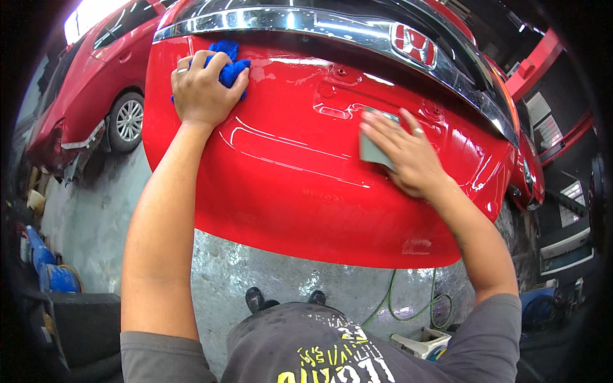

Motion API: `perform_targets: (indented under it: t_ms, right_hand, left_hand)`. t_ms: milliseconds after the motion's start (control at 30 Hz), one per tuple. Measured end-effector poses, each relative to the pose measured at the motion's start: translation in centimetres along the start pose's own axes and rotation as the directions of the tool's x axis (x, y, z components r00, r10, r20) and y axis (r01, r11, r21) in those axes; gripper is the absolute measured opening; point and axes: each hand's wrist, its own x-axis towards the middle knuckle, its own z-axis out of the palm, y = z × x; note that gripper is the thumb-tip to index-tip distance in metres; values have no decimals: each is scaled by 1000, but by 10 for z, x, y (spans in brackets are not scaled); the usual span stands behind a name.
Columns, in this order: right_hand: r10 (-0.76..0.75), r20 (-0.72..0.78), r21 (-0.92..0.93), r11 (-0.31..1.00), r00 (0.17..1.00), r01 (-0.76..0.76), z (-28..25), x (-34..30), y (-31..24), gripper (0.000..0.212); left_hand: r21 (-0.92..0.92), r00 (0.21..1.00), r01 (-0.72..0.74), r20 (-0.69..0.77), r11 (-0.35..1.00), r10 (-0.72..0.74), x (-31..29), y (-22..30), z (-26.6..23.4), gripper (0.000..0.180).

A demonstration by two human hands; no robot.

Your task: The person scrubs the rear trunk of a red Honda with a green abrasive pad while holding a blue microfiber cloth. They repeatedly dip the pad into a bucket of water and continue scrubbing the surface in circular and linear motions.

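Red-painted tailgate point(287, 210), glossy, spans the centre of view, directly in front of the person. Chrome strip point(255, 20) runs across its upper part. Left hand point(201, 96): fingers bent, gripping, at the panel's upper left. Right hand point(412, 153): fingers extended, laid over its load, right of centre. Blue cloth point(225, 47): bunched under the left hand, against the paint. Grey-green pad point(372, 150): held flat on the panel by the right hand, left portion exposed, underside not visible.
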Motion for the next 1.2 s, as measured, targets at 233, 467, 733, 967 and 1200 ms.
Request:
perform_targets:
  t_ms: [233, 467, 733, 967, 1200]
  right_hand:
    - [7, 31, 37, 999, 999, -8, 12, 2, -18, 86]
    - [-28, 177, 27, 999, 984, 24, -8, -44, 9, 86]
    - [-89, -29, 140, 986, 996, 92, 21, 60, -72, 74]
    - [151, 160, 4, 988, 975, -154, -8, -47, -23, 77]
    - [37, 47, 59, 997, 998, -40, -1, 14, -35, 78]
  left_hand:
    - [3, 999, 31, 21, 1000, -31, 0, 6, 0, 34]
    - [-14, 1000, 26, -12, 1000, -26, -1, 1, 2, 34]
    - [-20, 1000, 11, 1, 1000, -11, 3, 3, 2, 35]
    - [-74, 999, 28, -36, 997, -31, -4, 3, 0, 33]
    - [-36, 999, 0, -44, 999, -1, -6, -6, 2, 34]
